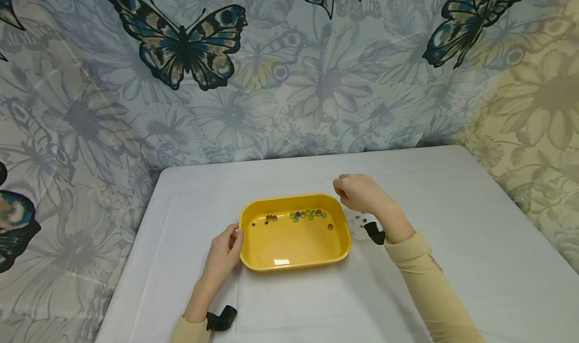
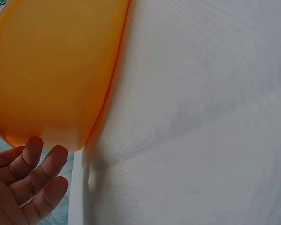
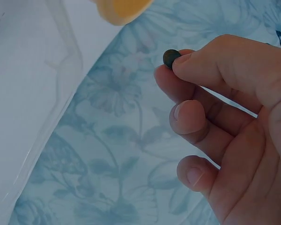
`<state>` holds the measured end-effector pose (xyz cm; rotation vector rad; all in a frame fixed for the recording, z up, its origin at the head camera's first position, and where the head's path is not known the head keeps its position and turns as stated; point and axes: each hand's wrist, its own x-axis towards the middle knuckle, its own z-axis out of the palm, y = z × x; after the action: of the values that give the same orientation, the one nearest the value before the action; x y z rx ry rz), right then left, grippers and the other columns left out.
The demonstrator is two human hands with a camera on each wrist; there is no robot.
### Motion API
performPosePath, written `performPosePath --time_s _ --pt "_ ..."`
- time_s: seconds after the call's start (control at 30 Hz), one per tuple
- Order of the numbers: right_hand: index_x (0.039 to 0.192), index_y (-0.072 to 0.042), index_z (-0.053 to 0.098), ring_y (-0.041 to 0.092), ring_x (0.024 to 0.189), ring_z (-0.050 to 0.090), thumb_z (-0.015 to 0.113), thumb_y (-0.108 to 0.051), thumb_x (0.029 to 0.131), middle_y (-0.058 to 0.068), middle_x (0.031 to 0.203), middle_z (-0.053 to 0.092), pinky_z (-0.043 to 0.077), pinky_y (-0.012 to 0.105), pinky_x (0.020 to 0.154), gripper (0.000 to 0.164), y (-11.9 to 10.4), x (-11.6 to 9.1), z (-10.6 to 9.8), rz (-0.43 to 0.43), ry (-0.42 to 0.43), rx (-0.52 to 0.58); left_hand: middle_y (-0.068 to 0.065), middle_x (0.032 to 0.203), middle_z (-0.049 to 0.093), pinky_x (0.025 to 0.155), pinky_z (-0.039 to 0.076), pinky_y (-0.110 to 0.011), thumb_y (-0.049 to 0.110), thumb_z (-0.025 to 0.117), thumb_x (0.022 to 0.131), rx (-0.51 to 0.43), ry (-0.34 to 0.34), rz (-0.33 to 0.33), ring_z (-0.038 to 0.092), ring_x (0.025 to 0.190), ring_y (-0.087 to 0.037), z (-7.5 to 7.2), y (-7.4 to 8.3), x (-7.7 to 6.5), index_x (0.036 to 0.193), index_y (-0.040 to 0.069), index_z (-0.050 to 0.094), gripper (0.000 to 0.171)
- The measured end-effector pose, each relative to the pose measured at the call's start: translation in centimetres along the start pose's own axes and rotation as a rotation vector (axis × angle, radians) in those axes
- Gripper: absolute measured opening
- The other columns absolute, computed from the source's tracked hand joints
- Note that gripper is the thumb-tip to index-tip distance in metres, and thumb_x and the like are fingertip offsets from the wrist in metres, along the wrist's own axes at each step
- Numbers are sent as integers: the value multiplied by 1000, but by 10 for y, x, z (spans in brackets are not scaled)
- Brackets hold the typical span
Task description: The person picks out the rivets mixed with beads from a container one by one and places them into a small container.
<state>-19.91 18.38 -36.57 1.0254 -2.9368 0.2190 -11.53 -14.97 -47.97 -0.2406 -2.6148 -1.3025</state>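
Note:
My left hand [image 1: 226,247] holds the left end of a yellow tray [image 1: 289,247]. In the left wrist view, the fingers [image 2: 54,161] of that hand are bent beside the tray's outer wall [image 2: 56,84], partly overlapped by it. My right hand [image 1: 364,194] is raised beyond the tray's right end. Between its thumb and index finger it pinches a small dark marble [image 3: 170,58], clearest in the right wrist view; its other fingers curl loosely. Inside the tray lie several green and amber marbles [image 1: 310,215], a blue marble [image 1: 298,214] and, at left, several brown ones [image 1: 271,218].
A clear container [image 1: 359,232] with several dark marbles stands right of the tray, partly hidden by the right wrist and its black camera mount [image 1: 374,233]. White cloth covers the table [image 1: 475,232]. Behind it hangs a butterfly-print curtain [image 1: 280,96].

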Motion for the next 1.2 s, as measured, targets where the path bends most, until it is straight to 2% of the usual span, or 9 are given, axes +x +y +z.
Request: performPosePath --time_s 0.3,0.6,0.73,0.9,1.2 --pt "70 -10 53 13 57 40 61 6 77 -1 66 44 36 26 53 19 9 -10 2 34 -9 22 2 74 55 56 46 -22 15 52 95 -2 -4 0 51 62 -9 0 -1 0 111 -3 61 26" --pt "74 -8 56 14 59 43 64 4 76 0 71 50 40 28 54 14 18 -23 2 85 -17 39 2 74 55 56 46 -22 16 51 96 -1 -7 -2 51 62 -9 0 -1 0 111 -4 61 27" --pt "74 -8 56 14 58 42 64 5 76 0 70 50 39 28 54 15 22 -28 1 105 -7 48 2 73 55 56 46 -22 16 51 96 -1 -7 -6 50 62 -9 0 -1 0 111 -4 61 27" --pt "73 -9 55 14 58 40 64 5 75 0 68 49 36 28 53 17 27 -34 1 120 -8 79 2 73 55 55 46 -22 16 52 95 -3 -2 0 50 62 -9 0 0 0 110 -4 61 26" --pt "74 -8 57 14 58 43 64 4 76 -1 70 52 39 28 52 15 31 -40 5 134 -14 107 1 74 55 56 46 -21 17 51 96 -2 -7 -6 51 63 -10 0 0 0 111 -3 61 27"
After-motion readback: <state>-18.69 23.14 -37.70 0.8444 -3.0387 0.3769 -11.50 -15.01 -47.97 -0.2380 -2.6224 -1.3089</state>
